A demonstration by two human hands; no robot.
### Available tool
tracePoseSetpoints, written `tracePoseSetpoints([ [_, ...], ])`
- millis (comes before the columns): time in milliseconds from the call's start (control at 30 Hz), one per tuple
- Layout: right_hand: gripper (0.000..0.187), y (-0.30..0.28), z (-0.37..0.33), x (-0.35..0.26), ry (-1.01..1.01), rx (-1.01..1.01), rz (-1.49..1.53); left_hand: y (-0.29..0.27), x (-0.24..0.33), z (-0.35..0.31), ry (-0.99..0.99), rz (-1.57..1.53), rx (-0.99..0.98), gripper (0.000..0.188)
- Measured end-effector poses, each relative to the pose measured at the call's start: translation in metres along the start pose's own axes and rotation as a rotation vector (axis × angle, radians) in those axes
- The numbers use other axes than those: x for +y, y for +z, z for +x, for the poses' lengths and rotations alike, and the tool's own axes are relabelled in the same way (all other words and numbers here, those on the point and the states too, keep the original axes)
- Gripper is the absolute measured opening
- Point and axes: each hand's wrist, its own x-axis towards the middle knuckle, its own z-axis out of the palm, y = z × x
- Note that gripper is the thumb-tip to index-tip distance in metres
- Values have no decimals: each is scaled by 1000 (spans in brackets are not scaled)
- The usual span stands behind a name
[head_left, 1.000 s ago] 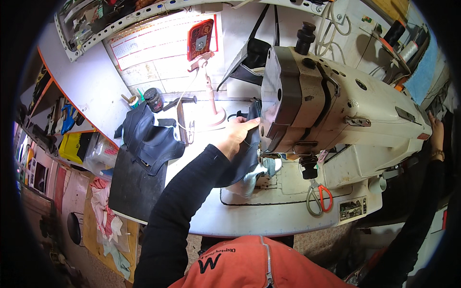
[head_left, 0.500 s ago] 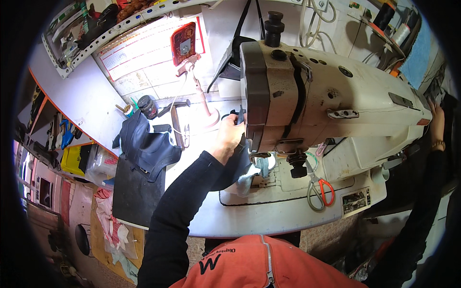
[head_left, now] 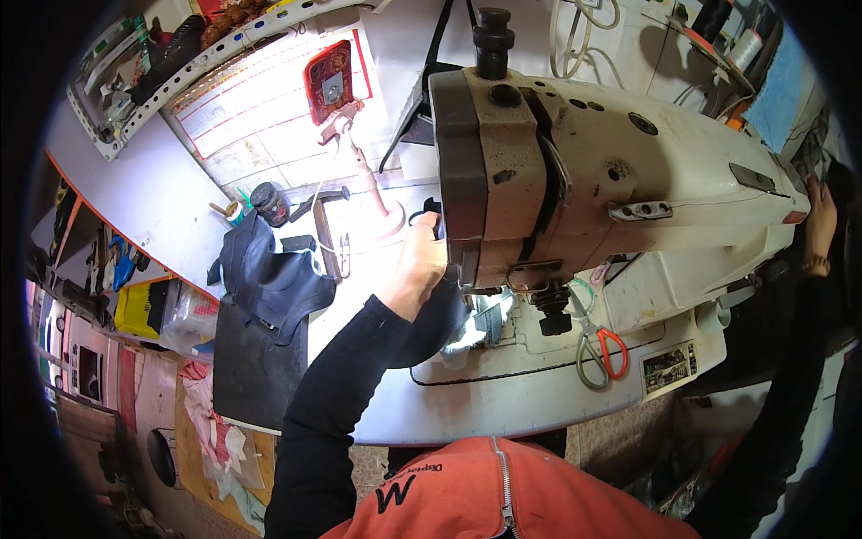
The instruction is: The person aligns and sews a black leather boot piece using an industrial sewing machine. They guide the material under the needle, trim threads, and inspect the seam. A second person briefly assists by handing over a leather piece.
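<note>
My left hand [head_left: 418, 269] is closed on a dark leather piece [head_left: 429, 328] beside the left end of a large beige sewing machine [head_left: 575, 171]. The machine's head hides some of its fingertips. The leather runs down from the hand toward the lit needle area [head_left: 489, 319], where the stitching point is hard to make out. At the machine's far right end, my right hand [head_left: 819, 232] curls against the handwheel, which is mostly lost in the dark. Scissors with one red handle [head_left: 614, 353] lie on the machine bed, right of the needle area.
Left of my left hand, another dark leather piece [head_left: 277, 283] lies near a black jar [head_left: 268, 203], a hammer [head_left: 330, 195] and a phone [head_left: 329, 81] on a pink stand. Thread cones [head_left: 743, 49] stand at the back right. A black board [head_left: 256, 373] covers the table's left part.
The view has shifted slightly, so the machine and table things sit a little farther left. My left hand keeps its hold on the leather; my right hand stays at the machine's right end.
</note>
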Motion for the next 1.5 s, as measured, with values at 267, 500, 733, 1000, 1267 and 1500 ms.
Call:
tracePoseSetpoints([
  [267, 34, 2, 22, 35, -265, -235, -49, 3, 12, -10, 6, -229, -101, 24],
  [500, 36, 54, 105, 67, -195, -402, -495, 21, 27, -32, 67, -386, -133, 30],
  [733, 45, 40, 90, 84, -619, -218, -563, 18, 14, -31, 25, -288, -134, 34],
  [1000, 35, 8, 25, 33, 7, -251, 23, 16, 8, -31, 81, -307, -137, 35],
  [1267, 36, 1, -20, 22, -41, -22, -193, 7, -10, -32, 148, -378, -257, 33],
  [1500, 35, -4, 23, 13, -107, -318, -65, 14, -4, -42, 103, -442, -169, 34],
])
